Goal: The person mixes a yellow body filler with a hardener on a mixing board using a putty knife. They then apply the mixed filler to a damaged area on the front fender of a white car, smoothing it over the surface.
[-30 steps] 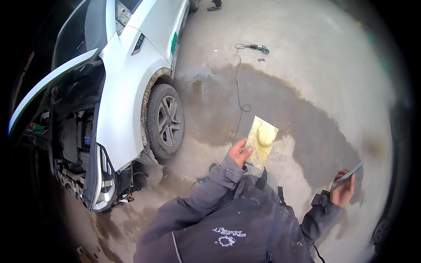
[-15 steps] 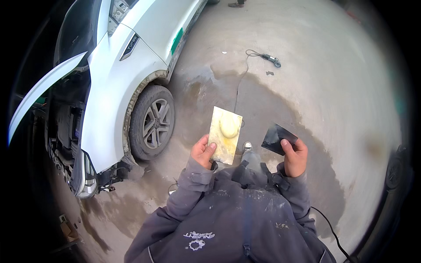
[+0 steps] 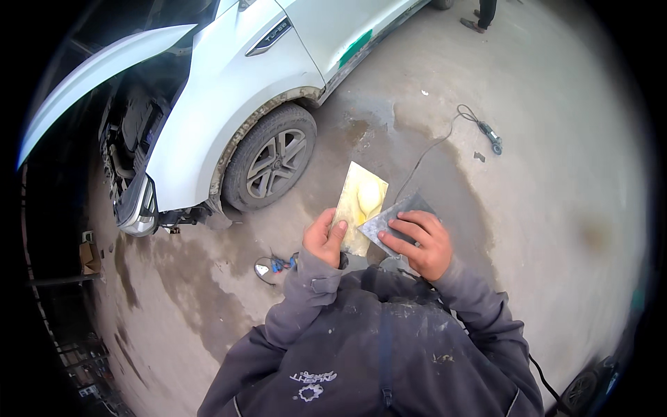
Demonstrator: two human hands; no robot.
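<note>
My left hand point(image 3: 324, 238) is closed on the near left edge of a pale yellow rectangular board point(image 3: 349, 191), thumb on top. A mound of yellow putty point(image 3: 370, 197) sits on the board's right half. In my right hand point(image 3: 424, 249) is a thin dark grey putty spreader point(image 3: 383, 224), with several fingers laid across its upper face. The spreader's left corner overlaps the board just below the putty. Whether it presses on the board I cannot tell.
A white car with its front end stripped open stands at left, its front wheel point(image 3: 271, 158) nearby. On the concrete floor lie a corded power tool point(image 3: 492, 137) and a blue object with a cable point(image 3: 278, 264). A person's legs point(image 3: 485, 14) show at the far top.
My right hand has moved left with the spreader, bringing it from apart to over the board. The fingers now lie on top of it. The view has shifted, with the car now further right.
</note>
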